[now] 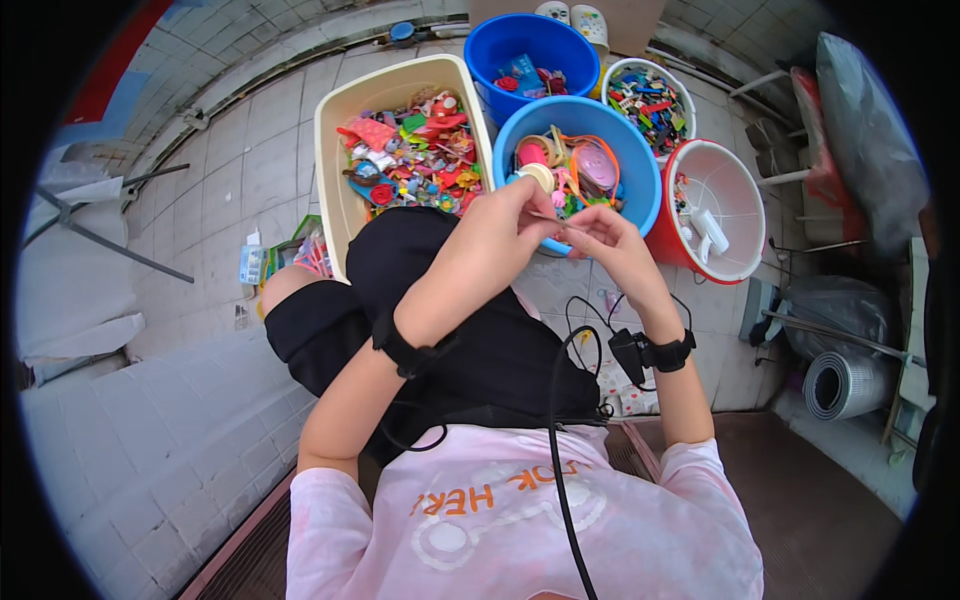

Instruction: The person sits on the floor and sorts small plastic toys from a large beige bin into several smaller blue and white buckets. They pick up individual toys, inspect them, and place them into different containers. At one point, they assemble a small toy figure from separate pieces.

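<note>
My left hand (499,229) and my right hand (611,240) meet above the near rim of a light-blue plastic basin (652,187). Between their fingertips both pinch a small, thin, brownish strip (551,219); its material cannot be made out. Inside the basin, beyond my fingers, lie a roll of tape, an orange band, a pink oval item (595,165) and small toys. To the left, a cream rectangular tub (328,150) holds a heap of colourful small toys and trinkets (431,150). My fingers partly cover the basin's contents.
Behind stand a dark-blue bucket (480,67) and a white bucket of building bricks (649,101). A red bucket with a white inside (739,217) holds a few white items. A green box (296,244) is left of the tub; a rolled mat (844,386) lies right. A black cable (555,450) crosses my shirt.
</note>
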The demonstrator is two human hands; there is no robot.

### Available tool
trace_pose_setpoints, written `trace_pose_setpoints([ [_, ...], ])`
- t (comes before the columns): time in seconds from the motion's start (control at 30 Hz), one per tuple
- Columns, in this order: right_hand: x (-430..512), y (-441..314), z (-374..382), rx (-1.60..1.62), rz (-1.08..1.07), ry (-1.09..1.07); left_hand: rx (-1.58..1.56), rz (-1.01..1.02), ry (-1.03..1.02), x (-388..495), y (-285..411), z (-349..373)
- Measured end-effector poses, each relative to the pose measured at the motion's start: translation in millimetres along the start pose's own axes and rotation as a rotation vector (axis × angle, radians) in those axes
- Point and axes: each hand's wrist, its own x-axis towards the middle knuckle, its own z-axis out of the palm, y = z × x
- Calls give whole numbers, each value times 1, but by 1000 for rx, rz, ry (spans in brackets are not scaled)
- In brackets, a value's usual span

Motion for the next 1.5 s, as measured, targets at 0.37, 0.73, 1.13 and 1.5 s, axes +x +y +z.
trace_pose_setpoints([
  [0.37,-22,29,-15,299,184,94,13,42,-174,-8,-23,51],
  [0.73,-74,131,-116,83,195,637,129,-47,-205,-6,-14,30],
  [1.13,-87,161,-96,262,319,552,60,-223,-254,-3,-2,47],
  [1.5,-87,49,-66,348,130,391,7,-182,-157,-13,2,49],
])
